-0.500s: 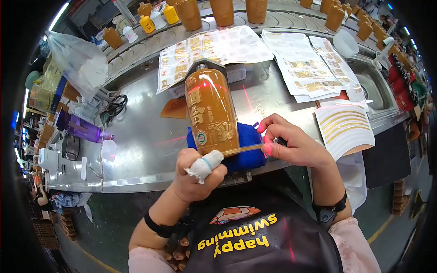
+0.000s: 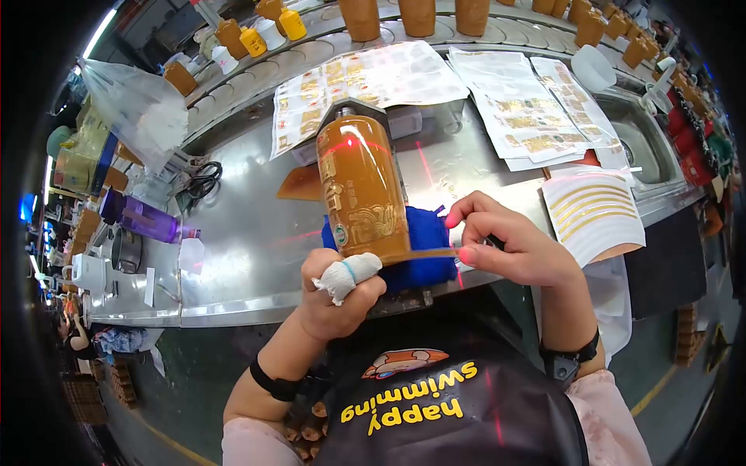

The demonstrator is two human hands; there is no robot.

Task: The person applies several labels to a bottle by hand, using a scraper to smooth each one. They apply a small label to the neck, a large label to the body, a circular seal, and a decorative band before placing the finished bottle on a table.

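Note:
A glossy amber-brown bottle (image 2: 362, 171) with raised gold lettering lies tilted, its neck away from me in a dark angular holder (image 2: 378, 111) and its body over a blue cloth (image 2: 430, 241). My left hand (image 2: 338, 299) is closed around the bottle's base end, its thumb wrapped in white cloth (image 2: 347, 276) with a blue-green band. From the bottle's lower side a thin gold strip (image 2: 432, 253) stretches to the right. My right hand (image 2: 513, 242) pinches the strip's free end between thumb and finger, beside the blue cloth.
Gold sticker sheets (image 2: 365, 78) and more printed sheets (image 2: 528, 109) lie at the back. A white sheet of curved gold strips (image 2: 594, 211) is at right, near a sink (image 2: 641, 147). Bottles stand on a conveyor (image 2: 311, 58). A purple bottle (image 2: 148, 219) lies left.
The brown bottle has turned about its length, its lettering shifting left. Both hands keep their grip, the strip still stretched between them. Bottles on the conveyor have moved right.

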